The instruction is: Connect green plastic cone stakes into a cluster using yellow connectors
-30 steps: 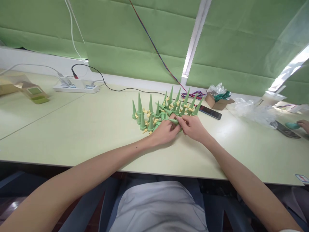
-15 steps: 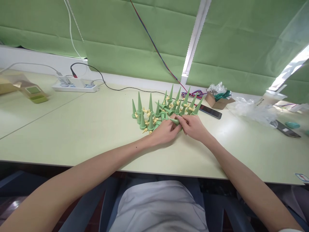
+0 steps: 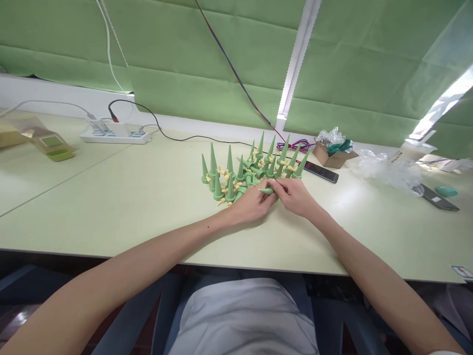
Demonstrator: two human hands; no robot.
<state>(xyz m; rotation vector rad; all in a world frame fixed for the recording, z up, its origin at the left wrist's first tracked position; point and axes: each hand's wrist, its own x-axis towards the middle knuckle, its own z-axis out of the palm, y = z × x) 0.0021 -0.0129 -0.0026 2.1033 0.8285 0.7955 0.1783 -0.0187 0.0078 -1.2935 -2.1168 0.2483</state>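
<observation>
1. Green cone (image 3: 265, 190), held between the person's hands at the near edge of the cluster on the desk (image 3: 155, 197): it could slip, I'd judge, if the fingertips ease off its smooth-looking taper.
2. The grip of the right hand (image 3: 295, 196) is pinched on the cone toward its wider end. The left hand (image 3: 253, 203) has its fingers curled close around it; whether that grip clamps it too, I cannot tell from here.
3. Upright cones (image 3: 213, 165) crowd just beyond the knuckles, so a forward push might topple one into its neighbours.
4. Lying cones (image 3: 257, 172) among them could roll if nudged, and the small yellow pieces (image 3: 224, 173) could scatter under a stray finger.
5. As for looks, the held cone is pale green, nearly level, its narrow tip pointing leftward; fingers hide the wider end. Its colour matches the standing ones, which widen at the foot.
</observation>
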